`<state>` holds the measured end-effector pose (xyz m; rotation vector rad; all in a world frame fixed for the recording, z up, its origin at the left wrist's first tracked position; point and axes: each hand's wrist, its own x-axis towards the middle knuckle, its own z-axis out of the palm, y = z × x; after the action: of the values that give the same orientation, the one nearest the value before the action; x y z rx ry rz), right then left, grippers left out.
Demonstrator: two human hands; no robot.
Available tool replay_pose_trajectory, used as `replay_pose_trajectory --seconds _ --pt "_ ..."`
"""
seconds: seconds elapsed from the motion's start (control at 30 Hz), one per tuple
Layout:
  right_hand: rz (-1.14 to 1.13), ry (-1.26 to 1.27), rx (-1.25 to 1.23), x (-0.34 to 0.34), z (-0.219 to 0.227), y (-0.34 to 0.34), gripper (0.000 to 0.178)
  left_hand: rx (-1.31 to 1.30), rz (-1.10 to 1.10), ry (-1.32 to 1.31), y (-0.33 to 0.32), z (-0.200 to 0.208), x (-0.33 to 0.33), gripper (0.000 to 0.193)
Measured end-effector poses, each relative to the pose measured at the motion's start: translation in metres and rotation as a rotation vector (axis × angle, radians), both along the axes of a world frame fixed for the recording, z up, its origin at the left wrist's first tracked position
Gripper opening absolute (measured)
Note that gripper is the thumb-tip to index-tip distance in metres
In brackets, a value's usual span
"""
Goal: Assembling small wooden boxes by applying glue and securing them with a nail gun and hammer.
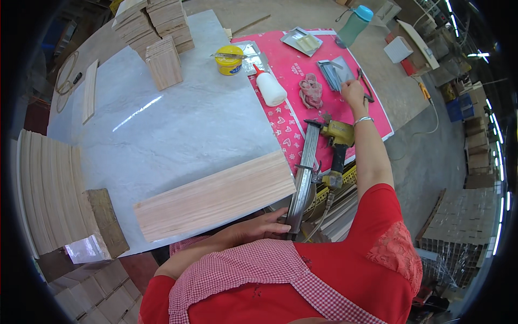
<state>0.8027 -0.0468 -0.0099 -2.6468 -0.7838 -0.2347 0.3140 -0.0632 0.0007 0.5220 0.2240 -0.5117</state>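
Observation:
My right hand (354, 94) reaches over a small metal tray (345, 66) of grey staple strips (328, 74). Its fingers are pinched together at the strips, and the fingertips are partly hidden. Lower down, a yellow and black air stapler (338, 135) lies at the table's edge, its long metal magazine (309, 146) pointing toward me. My left hand (260, 225) touches the near end of the magazine with fingers stretched out. To the left of the stapler, a pale wooden board (216, 195) lies flat along the front edge of the table.
Wood pieces are stacked at the table's left (48, 189) and back (163, 62). On the pink mat (291, 110) sit a crumpled rag (311, 90), a white glue bottle (271, 90) and a second tray (301, 42). A yellow tub (229, 60) and a teal water bottle (354, 26) stand farther back.

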Motion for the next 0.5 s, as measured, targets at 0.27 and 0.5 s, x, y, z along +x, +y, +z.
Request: replay_pose_trajectory --seconds 0.27,0.5 --pt "-0.081 -0.099 0.087 -0.007 0.003 0.002 0.030 -0.015 0.005 -0.013 -0.001 -0.005 0.000 0.083" --pt "-0.103 -0.060 0.136 -0.013 0.009 0.004 0.032 -0.056 -0.039 0.024 0.003 0.000 0.001 0.084"
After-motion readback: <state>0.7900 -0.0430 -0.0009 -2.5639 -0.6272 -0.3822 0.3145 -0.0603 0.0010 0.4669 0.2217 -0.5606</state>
